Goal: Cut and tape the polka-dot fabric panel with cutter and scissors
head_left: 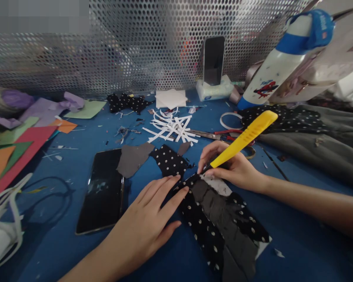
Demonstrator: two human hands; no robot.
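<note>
Right of the phone (101, 192): left hand (147, 223) flat, fingers outstretched, pressing dotted black fabric (206, 231); right hand (232, 166) clenched round yellow cutter (244, 139), tip on fabric.

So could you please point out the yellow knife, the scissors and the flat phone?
yellow knife (244, 138), head view, middle of its handle.
scissors (207, 135), head view, on the blades.
flat phone (102, 190), head view, centre of its screen.

My blue table (76, 250) is a mess: dark phone (101, 192) lying flat by my left, grey scrap (132, 158) touching its top corner, white paper strips (172, 129) piled further back, scissors (214, 136) beside them, coloured paper sheets (14, 152) fanned at the left edge, polka-dot fabric (220, 223) under my fingers.
</note>
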